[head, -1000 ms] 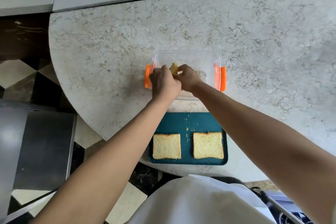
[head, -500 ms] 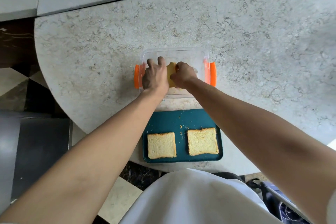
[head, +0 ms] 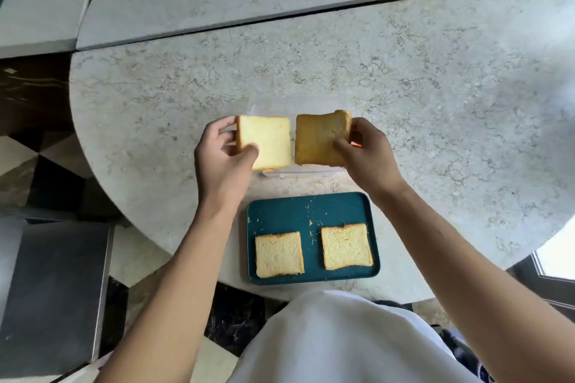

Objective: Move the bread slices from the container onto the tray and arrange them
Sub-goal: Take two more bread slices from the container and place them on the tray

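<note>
My left hand [head: 222, 158] grips a pale bread slice [head: 269, 141] by its left edge. My right hand [head: 365, 154] grips a browner slice [head: 317, 138] by its right edge. Both slices hang side by side, upright, above the clear container [head: 298, 172], which they mostly hide. Nearer me lies the teal tray [head: 289, 211] with two slices flat on it, one at the front left [head: 279, 253] and one at the front right [head: 346, 246]. The tray's far half holds only crumbs.
The round marble table [head: 435, 109] carries everything; its edge curves close past the tray's front and left. A dark flat surface [head: 53, 289] sits low on the left over a checkered floor. My white clothing [head: 326, 339] fills the bottom middle.
Both hands were down inside the container around the bread. They have risen and parted, each now holding one slice above the container.
</note>
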A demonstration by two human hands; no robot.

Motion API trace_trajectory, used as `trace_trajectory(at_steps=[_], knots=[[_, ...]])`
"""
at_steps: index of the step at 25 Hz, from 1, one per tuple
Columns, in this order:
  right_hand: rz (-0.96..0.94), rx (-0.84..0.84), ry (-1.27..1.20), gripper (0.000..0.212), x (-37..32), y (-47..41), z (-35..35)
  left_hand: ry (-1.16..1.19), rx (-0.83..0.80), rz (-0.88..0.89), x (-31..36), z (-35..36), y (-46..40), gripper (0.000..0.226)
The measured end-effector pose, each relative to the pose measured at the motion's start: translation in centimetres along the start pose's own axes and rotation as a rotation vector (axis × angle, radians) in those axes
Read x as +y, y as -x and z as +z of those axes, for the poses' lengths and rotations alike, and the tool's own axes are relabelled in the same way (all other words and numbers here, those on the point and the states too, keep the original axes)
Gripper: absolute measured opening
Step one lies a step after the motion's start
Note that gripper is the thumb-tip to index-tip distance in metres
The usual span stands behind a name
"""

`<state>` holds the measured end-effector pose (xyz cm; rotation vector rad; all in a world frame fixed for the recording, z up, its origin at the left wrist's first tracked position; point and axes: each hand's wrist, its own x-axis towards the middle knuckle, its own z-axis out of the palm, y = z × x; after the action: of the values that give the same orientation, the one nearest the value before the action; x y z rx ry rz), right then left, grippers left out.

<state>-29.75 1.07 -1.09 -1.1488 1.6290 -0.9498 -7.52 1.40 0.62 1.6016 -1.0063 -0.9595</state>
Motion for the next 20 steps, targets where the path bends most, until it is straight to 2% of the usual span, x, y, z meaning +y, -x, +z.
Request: trace_trajectory(at_steps=[3,6,11,16,20], knots=[[0.064,-0.055,-0.174,0.020,1.8,4.1,-2.2,0.338,-0.058,-0.161,-2.5,-4.4,4.0,0.054],[0.160,-0.119,-0.161,0.015,4.8,7.3,-3.2,0.481,-0.096,-0.383,-6.5,-6.6,7.1,0.060],[0.300,-0.105,0.017,0.012,10.1,9.7,-2.2,0.405,0.002,-0.557,-11.8,-6.2,9.4,0.054],[0.449,-0.077,-0.053,0.007,12.5,8.3,-1.0,0.371,-0.003,-0.661,-14.2,-4.4,8.9,0.050],[0.504,-0.054,-0.083,0.012,13.3,6.9,-0.5,0.311,-0.028,-0.698,-14.7,-2.6,8.1,0.053]])
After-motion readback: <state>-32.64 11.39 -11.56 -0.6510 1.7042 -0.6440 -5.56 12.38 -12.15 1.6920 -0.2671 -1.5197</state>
